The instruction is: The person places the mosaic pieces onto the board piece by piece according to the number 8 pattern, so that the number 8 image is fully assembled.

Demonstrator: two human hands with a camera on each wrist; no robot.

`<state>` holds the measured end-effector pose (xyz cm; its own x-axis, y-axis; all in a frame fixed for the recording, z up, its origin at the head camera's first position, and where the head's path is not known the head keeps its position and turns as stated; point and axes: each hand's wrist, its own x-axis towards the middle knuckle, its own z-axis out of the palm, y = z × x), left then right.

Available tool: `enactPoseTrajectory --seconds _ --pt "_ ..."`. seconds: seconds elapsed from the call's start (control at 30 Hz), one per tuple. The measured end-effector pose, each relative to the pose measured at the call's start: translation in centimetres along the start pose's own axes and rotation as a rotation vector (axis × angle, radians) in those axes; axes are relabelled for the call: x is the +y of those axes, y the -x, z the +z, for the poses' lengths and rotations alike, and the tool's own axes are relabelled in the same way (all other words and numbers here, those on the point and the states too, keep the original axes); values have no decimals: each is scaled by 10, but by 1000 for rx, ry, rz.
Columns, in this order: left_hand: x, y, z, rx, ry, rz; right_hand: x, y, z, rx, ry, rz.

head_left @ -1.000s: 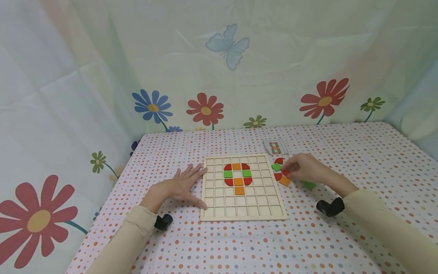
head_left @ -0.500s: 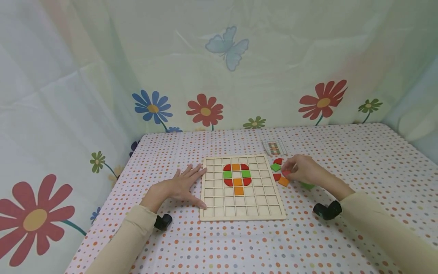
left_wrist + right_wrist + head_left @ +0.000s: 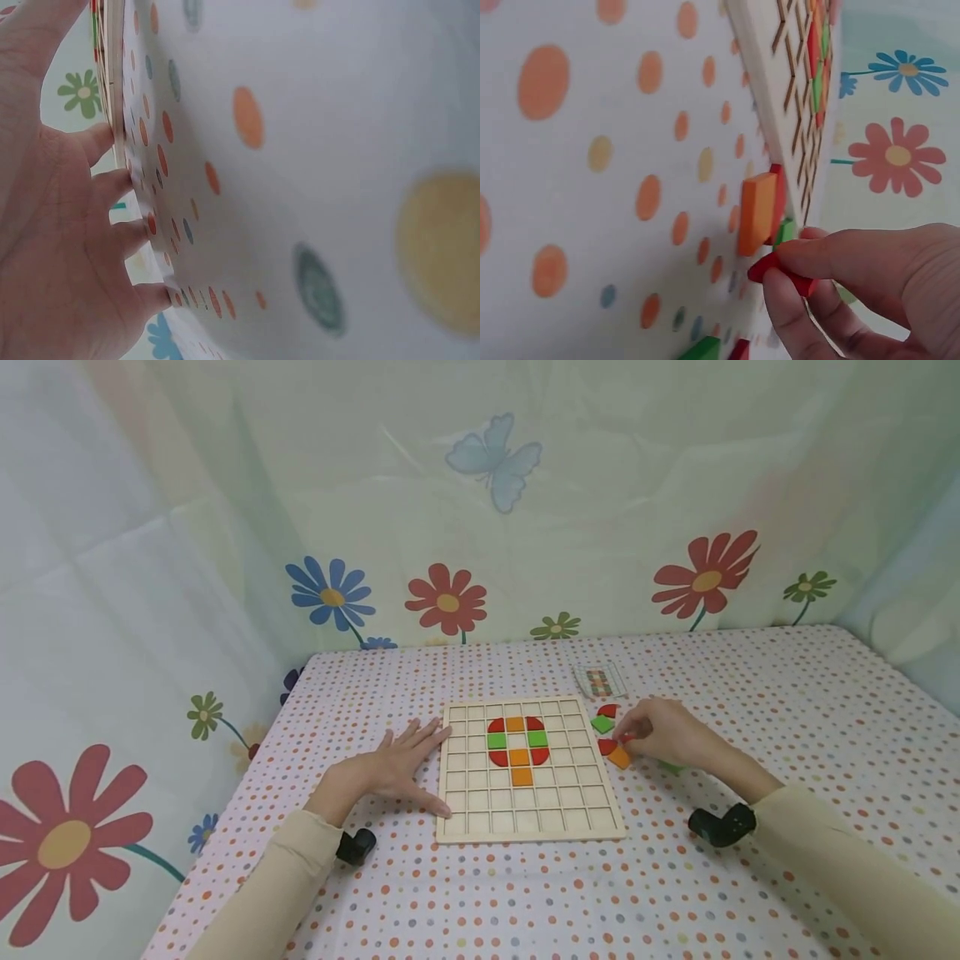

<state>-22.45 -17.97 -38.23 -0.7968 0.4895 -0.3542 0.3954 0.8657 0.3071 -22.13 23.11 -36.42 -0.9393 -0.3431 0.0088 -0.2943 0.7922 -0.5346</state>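
Observation:
My left hand (image 3: pixel 397 768) lies spread, its thumb and fingertips touching the left edge of the wooden grid board (image 3: pixel 465 802). On that board, red curved pieces, green squares (image 3: pixel 497 741) and orange squares (image 3: pixel 522 776) form a ring with one orange square below it. Right of the board, my right hand (image 3: pixel 663 735) pinches a small red piece (image 3: pixel 761 268) between thumb and fingers, just above the table; the fingers hide part of its shape. Close to these fingers lie a loose orange square (image 3: pixel 618 757), a green square (image 3: pixel 602 724) and red curved pieces (image 3: pixel 607 712).
A pattern card (image 3: pixel 600 681) showing a coloured design lies behind the board's right corner. Under the right hand, a green piece (image 3: pixel 671 768) is partly hidden. A dotted cloth (image 3: pixel 480 902) covers the table, and a flowered curtain (image 3: pixel 360 485) hangs behind it.
My right hand has stayed beside the loose pieces, while the red piece in its fingers has come up and tilted more edge-on. My left hand has not moved on the board.

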Motion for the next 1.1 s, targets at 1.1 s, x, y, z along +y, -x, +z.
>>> enactPoseTrajectory --seconds 1.1 --pt "1 3 -3 -4 22 8 -101 -45 74 -135 -239 -418"
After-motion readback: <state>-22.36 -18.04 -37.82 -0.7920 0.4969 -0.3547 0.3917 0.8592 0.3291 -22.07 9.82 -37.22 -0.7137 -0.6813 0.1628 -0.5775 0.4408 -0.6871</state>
